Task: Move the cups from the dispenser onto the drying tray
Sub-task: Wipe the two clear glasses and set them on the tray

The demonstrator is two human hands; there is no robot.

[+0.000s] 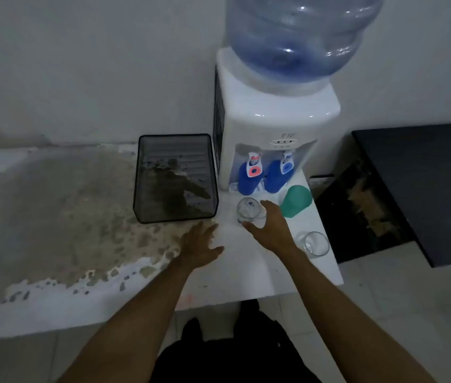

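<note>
A clear glass cup (247, 210) stands on the white counter in front of the water dispenser (271, 128). My right hand (269, 226) wraps around its right side, thumb and fingers curled on it. A green plastic cup (296, 201) stands upside down just right of that hand. Another clear glass (315, 243) sits near the counter's right edge. The dark see-through drying tray (149, 211) lies left of the dispenser with nothing in it. My left hand (200, 244) rests flat and open on the counter, just below the tray's front right corner.
The counter (246, 272) is stained brown on its left half. A big blue water bottle (301, 37) tops the dispenser. A dark low table (425, 183) stands to the right, past the counter's edge. A wall runs behind everything.
</note>
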